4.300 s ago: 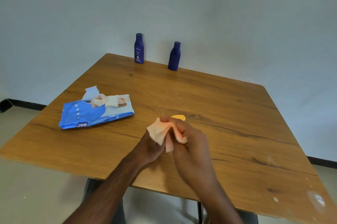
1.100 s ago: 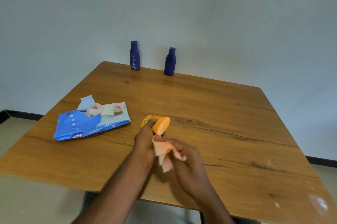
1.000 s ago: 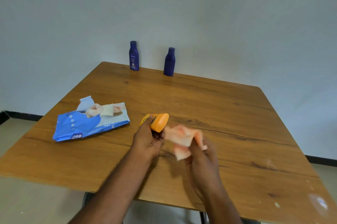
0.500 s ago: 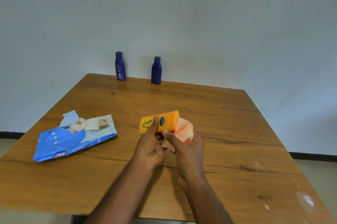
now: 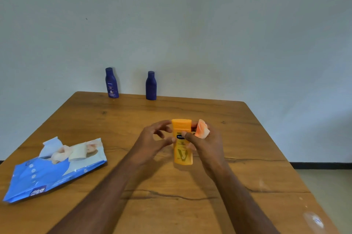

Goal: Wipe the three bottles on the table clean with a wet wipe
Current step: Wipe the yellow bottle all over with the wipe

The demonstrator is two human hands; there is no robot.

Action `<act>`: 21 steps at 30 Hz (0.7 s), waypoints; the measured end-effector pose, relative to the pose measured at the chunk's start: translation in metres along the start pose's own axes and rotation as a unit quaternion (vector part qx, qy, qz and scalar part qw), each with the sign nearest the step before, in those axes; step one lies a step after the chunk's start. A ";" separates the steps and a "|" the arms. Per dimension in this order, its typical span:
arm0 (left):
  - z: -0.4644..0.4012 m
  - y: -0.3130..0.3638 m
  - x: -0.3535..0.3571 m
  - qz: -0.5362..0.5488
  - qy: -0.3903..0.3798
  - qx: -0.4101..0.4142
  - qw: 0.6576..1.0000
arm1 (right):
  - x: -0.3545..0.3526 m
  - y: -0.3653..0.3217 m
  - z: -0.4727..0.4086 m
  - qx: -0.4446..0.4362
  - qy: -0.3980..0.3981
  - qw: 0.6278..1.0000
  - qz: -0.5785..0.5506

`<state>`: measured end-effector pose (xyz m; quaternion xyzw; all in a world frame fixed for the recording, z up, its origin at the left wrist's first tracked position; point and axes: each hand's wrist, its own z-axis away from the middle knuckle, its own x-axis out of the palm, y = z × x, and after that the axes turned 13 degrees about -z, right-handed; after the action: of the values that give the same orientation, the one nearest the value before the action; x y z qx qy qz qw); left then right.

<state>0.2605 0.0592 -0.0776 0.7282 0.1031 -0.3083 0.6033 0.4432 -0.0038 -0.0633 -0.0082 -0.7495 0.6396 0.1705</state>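
Orange bottle [image 5: 182, 141] is standing upright in the head view, held above the near middle of the wooden table [image 5: 238, 176], cap end down, label facing the camera. Right hand [image 5: 204, 145] is gripping it, thumb curling across the label, fingers wrapping round the far side; the same hand is also holding a crumpled pinkish wet wipe [image 5: 202, 131], which is bunching up just beside the bottle's upper right edge. Left hand [image 5: 152, 140] is sitting at the bottle's left side with fingers loosely curled, fingertips touching or almost touching the bottle; firm grasp cannot be told. Two dark blue bottles [image 5: 111, 83] [image 5: 151, 85] are standing upright at the far table edge, near the wall, well apart from the hands. Blue wipe pack [image 5: 43, 174] is lying flat at the left, flap open, one wipe poking out.
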 end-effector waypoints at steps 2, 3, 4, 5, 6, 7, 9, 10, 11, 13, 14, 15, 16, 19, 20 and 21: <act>-0.018 0.013 0.002 -0.049 -0.063 0.032 0.996 | -0.005 -0.001 -0.012 0.007 -0.019 1.000 0.022; -0.027 0.017 0.005 -0.052 -0.080 0.038 0.995 | -0.008 -0.002 -0.018 0.009 -0.021 0.999 0.031; -0.035 0.020 0.009 -0.045 -0.090 0.038 0.994 | -0.012 -0.001 -0.025 0.012 -0.021 0.999 0.033; -0.044 0.023 0.011 -0.036 -0.093 0.040 0.994 | -0.017 0.000 -0.031 0.017 -0.019 0.999 0.024; -0.053 0.025 0.014 -0.029 -0.089 0.044 0.995 | -0.022 0.000 -0.037 0.026 -0.010 1.000 0.006; -0.062 0.028 0.016 -0.020 -0.081 0.049 0.995 | -0.029 0.001 -0.045 0.041 0.012 0.999 -0.019; -0.084 0.031 0.023 -0.001 -0.056 0.047 0.997 | -0.044 0.001 -0.062 0.082 0.078 0.991 -0.075; -0.097 0.033 0.027 0.005 -0.040 0.040 0.998 | -0.053 0.002 -0.071 0.099 0.110 0.983 -0.104; -0.110 0.034 0.032 0.003 -0.027 0.034 0.999 | -0.062 0.002 -0.080 0.112 0.136 0.976 -0.129; -0.139 0.037 0.045 -0.012 -0.006 0.032 0.999 | -0.083 0.004 -0.099 0.129 0.167 0.967 -0.145; -0.154 0.039 0.052 -0.022 -0.001 0.036 0.999 | -0.092 0.004 -0.109 0.134 0.173 0.966 -0.135; -0.168 0.041 0.058 -0.030 0.003 0.041 0.999 | -0.100 0.005 -0.119 0.138 0.179 0.967 -0.120; -0.181 0.043 0.065 -0.038 0.004 0.045 0.998 | -0.107 0.005 -0.129 0.141 0.183 0.968 -0.099; -0.217 0.050 0.086 -0.052 0.013 0.056 0.997 | -0.122 0.006 -0.157 0.143 0.192 0.970 -0.046; -0.229 0.052 0.092 -0.057 0.018 0.059 0.996 | -0.127 0.007 -0.166 0.140 0.196 0.970 -0.032; -0.241 0.053 0.099 -0.061 0.023 0.059 0.996 | -0.132 0.009 -0.175 0.138 0.199 0.970 -0.021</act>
<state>0.4444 0.2511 -0.0717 0.7620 0.1422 -0.3335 0.5366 0.6119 0.1348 -0.0824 -0.0962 -0.6049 0.7188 0.3290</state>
